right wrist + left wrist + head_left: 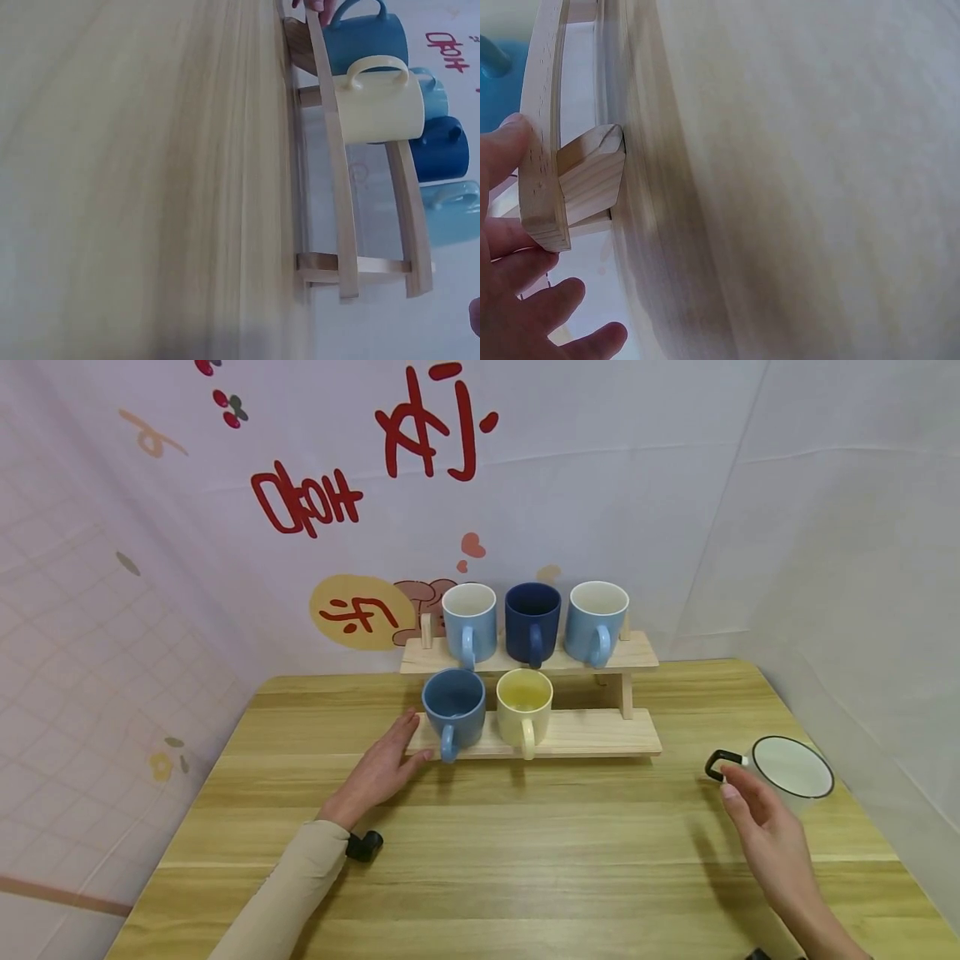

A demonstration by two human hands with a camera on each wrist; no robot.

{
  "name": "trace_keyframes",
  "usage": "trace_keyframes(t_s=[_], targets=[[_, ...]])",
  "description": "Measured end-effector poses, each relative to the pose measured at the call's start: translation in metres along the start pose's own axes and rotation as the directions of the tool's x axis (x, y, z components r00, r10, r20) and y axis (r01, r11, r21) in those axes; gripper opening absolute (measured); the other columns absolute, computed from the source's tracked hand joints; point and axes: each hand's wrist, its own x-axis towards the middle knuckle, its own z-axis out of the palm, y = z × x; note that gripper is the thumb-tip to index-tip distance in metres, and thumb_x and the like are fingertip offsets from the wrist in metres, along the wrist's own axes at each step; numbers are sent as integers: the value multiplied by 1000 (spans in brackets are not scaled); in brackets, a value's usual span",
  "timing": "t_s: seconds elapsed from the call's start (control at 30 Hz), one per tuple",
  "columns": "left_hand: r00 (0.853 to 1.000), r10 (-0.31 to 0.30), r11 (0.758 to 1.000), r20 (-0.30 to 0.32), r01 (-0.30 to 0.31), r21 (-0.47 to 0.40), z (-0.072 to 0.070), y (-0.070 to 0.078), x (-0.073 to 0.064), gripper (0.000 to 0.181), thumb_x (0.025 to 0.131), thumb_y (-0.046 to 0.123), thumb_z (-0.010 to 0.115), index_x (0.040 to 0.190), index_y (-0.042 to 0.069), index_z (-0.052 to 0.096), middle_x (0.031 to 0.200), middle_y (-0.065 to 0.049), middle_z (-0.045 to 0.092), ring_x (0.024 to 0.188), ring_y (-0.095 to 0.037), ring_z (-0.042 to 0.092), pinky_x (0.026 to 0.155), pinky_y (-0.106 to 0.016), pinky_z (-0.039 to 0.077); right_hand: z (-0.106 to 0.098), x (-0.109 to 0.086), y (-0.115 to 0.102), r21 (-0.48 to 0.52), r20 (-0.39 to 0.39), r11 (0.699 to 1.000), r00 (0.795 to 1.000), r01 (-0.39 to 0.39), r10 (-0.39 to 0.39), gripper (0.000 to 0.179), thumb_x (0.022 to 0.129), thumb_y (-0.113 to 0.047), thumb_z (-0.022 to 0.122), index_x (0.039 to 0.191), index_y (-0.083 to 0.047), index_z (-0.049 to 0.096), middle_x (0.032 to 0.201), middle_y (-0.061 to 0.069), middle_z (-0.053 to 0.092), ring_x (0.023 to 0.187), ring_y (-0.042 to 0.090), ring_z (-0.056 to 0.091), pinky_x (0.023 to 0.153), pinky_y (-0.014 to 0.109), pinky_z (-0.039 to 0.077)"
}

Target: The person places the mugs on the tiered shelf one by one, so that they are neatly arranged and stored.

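My left hand [378, 770] grips the left end of the lower board of a two-tier wooden rack [592, 732]. In the left wrist view the thumb [506, 146] lies on one face of the board and a finger is at its other side. A blue mug [454, 708] stands beside that hand, with a yellow mug [523, 714] to its right. My right hand [772, 843], fingers loosely bent, is in front of a white enamel mug [791, 768] with a black rim; its fingertips overlap the black handle [723, 765]. Only a fingertip [475, 316] shows in the right wrist view.
On the rack's upper board stand a light blue mug [470, 625], a dark blue mug [532, 625] and another light blue mug [596, 625], handles forward. The rack stands near the back of the wooden table [540, 852], before a printed white cloth [600, 485].
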Motion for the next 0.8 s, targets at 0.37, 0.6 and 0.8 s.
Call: trace_keyframes(t_s=[0.37,0.6,0.8], targets=[[1000,-11,1000,5,11,-15,0,0,0,76,106,44,58,161,0,30,170,-17,21,155,-37,23,120,-58,28,11,17,8,134,118,971,976,-196,181,67,112,-34,47,159,9,26,158,35,33,132,-4,42,94,3,36],[1000,-9,1000,-1,9,-15,0,0,-2,77,105,44,59,161,-1,30,170,-18,22,155,-38,24,120,-59,28,15,24,8,133,113,970,975,-204,190,69,111,-35,48,158,11,26,158,36,32,134,-2,40,93,2,36],[1000,-18,1000,1,18,-22,-2,1,-1,76,106,44,58,161,0,30,170,-17,22,155,-38,24,120,-58,28,16,26,9,177,92,961,976,-212,198,67,111,-34,48,154,14,31,152,21,46,125,-6,45,94,5,38]])
